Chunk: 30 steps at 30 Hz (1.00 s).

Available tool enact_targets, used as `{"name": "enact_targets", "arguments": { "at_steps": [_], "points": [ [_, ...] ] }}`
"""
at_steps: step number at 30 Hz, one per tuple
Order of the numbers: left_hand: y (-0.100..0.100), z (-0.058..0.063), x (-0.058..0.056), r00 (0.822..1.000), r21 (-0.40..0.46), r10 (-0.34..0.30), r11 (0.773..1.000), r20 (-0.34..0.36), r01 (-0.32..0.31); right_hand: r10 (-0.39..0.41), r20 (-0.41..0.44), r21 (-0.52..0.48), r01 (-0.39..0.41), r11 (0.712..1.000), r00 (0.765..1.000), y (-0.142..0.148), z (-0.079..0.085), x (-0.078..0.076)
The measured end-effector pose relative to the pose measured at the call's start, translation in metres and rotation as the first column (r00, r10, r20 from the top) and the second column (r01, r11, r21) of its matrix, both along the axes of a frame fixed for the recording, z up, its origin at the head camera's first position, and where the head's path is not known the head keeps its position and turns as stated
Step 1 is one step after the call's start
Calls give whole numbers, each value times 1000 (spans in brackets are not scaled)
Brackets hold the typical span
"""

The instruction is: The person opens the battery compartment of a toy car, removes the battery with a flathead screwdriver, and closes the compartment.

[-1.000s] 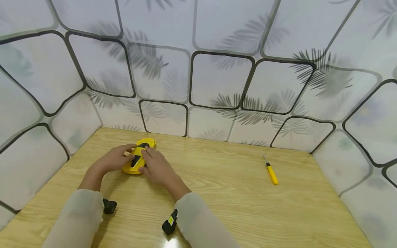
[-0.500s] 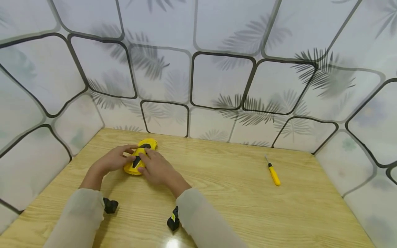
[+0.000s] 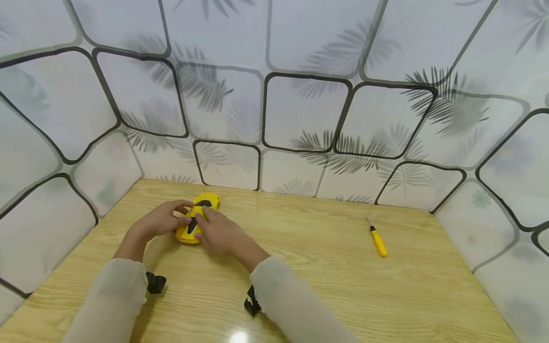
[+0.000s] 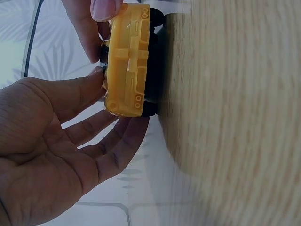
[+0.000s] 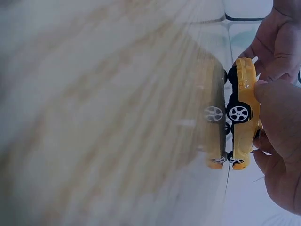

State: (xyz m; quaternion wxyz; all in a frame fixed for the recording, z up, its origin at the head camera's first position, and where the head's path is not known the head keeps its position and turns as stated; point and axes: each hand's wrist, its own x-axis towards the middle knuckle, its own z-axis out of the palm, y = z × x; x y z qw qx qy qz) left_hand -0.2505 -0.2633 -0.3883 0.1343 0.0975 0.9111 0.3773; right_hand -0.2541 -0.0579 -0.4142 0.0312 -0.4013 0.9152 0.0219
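A yellow toy car (image 3: 197, 210) with black windows stands on its wheels at the left of the table, between both hands. My left hand (image 3: 160, 220) holds its left side; in the left wrist view, the thumb touches the top of the yellow car (image 4: 128, 61) and the other fingers reach round its side. From the right, my right hand (image 3: 223, 233) grips it, fingers over the roof and thumb low by the near end. The right wrist view shows the car's side (image 5: 243, 136) with silver-spoked wheels at the tabletop. The fingers cover part of the roof.
A screwdriver (image 3: 377, 240) with a yellow handle lies on the right part of the wooden table (image 3: 326, 286). Behind and on both sides rise pale patterned walls (image 3: 304, 114). A small black camera (image 3: 155, 283) sits at the left wrist.
The toy car has slid slightly to the right, with both hands staying on it. The right wrist has shifted and turned a little to the right. The screwdriver lies where it was.
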Motion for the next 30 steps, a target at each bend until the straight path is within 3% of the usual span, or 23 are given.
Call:
{"name": "enact_targets", "arguments": {
  "at_steps": [12, 22, 30],
  "points": [
    [17, 1, -6, 1000, -35, -10, 999, -12, 10, -1, -8, 78, 2, 997, 1000, 16, 5, 2],
    [37, -2, -14, 999, 6, -39, 999, -21, 39, -22, -14, 138, 24, 990, 1000, 37, 14, 7],
    [57, -1, -18, 997, -4, -72, 997, -17, 72, -22, -19, 127, 24, 992, 1000, 61, 15, 10]
  ]
}}
